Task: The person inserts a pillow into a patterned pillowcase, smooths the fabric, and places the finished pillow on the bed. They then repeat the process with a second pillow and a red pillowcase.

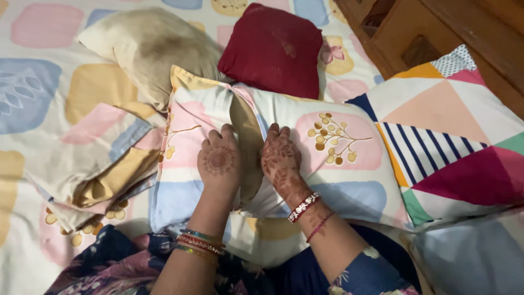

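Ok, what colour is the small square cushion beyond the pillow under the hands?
Dark red, plain; the small square cushion shows best in the head view.
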